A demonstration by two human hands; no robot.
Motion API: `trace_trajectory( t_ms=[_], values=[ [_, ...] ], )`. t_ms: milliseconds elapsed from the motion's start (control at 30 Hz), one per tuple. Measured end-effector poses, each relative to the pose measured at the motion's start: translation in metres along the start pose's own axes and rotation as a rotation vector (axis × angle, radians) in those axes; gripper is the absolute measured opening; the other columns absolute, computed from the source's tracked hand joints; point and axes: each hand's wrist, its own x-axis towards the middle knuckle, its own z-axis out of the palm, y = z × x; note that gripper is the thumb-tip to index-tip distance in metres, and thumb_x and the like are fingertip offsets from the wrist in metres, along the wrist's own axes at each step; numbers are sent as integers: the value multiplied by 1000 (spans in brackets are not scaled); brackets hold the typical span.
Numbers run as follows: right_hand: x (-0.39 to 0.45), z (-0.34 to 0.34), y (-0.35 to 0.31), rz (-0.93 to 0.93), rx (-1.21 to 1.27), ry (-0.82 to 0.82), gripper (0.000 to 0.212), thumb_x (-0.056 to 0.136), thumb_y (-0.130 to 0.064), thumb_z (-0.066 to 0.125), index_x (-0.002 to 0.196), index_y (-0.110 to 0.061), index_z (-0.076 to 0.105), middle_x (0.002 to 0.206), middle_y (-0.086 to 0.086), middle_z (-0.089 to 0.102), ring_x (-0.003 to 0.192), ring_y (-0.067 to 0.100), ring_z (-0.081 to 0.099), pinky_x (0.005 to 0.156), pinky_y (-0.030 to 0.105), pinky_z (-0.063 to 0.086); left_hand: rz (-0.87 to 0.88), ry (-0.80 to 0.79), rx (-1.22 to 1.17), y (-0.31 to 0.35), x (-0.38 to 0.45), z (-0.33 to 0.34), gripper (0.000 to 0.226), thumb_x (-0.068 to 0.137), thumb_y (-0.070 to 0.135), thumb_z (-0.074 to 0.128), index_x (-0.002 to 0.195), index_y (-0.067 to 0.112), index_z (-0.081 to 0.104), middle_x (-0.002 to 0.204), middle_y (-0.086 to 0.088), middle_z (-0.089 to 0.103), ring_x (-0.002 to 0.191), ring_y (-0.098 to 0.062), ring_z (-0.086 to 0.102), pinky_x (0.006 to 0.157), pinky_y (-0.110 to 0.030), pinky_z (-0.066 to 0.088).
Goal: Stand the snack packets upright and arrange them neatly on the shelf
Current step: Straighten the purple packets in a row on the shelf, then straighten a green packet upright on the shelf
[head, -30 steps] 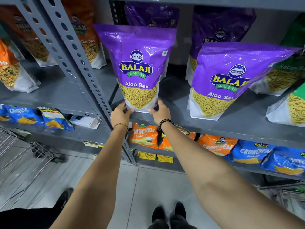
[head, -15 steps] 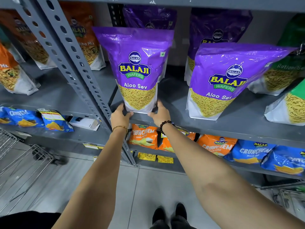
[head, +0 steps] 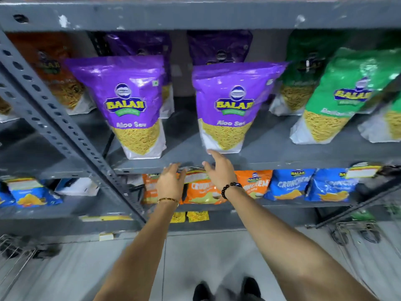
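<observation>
Two purple Aloo Sev packets are standing upright at the shelf (head: 271, 158) front, long axes vertical, printed faces toward the camera: left packet (head: 130, 105) at 10 o'clock of the hands, right packet (head: 227, 105) at 12. Two more purple packets (head: 219, 48) are sitting behind them. Two green packets (head: 342, 94) are leaning at 2 o'clock. Left hand (head: 170, 181) and right hand (head: 219, 170) are hovering apart, fingers spread, gripping nothing; right fingertips are just beside the right packet's base. Orange pouches (head: 201, 190) and blue pouches (head: 288, 184) are lying one tier below.
</observation>
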Motion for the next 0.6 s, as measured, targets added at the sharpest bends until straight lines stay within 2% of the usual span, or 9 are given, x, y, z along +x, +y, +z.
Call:
trace_trajectory(
  t_ms=[67,133,167,233,267,333,400,467,600],
  values=[
    [-7,-24,27,51,0,90,45,90,-25,53,134,-16,48,133,12,58,122,30,53,99,38,45,92,-30,30,34,-7,19,31,85,31,60,109,12,66,110,-14,71,107,-29,63,97,-36,46],
    [-10,-50,57,121,20,185,43,89,-23,54,131,-15,52,130,13,60,119,30,55,97,37,45,249,-1,103,69,-14,39,23,76,30,66,91,13,71,87,-10,76,88,-27,71,80,-31,55],
    [-11,-65,72,161,40,230,42,89,-21,55,130,-14,53,131,13,60,120,30,55,98,37,45,312,14,132,85,-17,50,23,75,30,67,90,12,72,85,-11,76,88,-29,70,79,-33,56],
    [-11,-95,103,253,67,314,42,89,-19,55,130,-11,52,132,15,59,120,31,55,99,38,43,308,-121,66,124,-21,70,31,85,28,61,109,10,66,107,-16,70,107,-33,61,95,-37,46],
    [-9,-112,118,303,79,355,43,89,-19,55,131,-10,51,132,16,59,120,32,54,98,38,43,283,-197,31,140,-21,84,36,87,30,58,118,11,61,119,-16,65,115,-32,56,98,-38,42],
    [-4,-142,148,403,137,442,47,89,-19,54,134,-7,46,129,20,59,119,34,54,97,41,43,277,-292,4,169,-17,116,44,88,33,55,128,15,53,132,-14,57,121,-31,52,98,-38,41],
    [4,-173,175,479,199,492,53,90,-20,54,138,-5,39,127,23,58,117,37,54,95,44,44,267,-340,-31,200,-14,144,51,87,35,57,134,17,46,136,-14,54,121,-32,52,97,-39,43],
    [15,-202,202,506,211,476,58,90,-21,55,142,-4,33,132,22,55,120,36,52,96,44,43,195,-363,-97,229,-7,170,59,85,35,60,138,17,40,140,-15,50,125,-34,49,100,-39,40],
    [42,-250,241,465,313,327,69,88,-18,60,147,-9,24,149,13,39,135,30,39,107,39,36,5,-368,-210,271,12,206,78,81,36,66,144,13,26,148,-18,38,137,-34,33,111,-41,31]
  ],
)
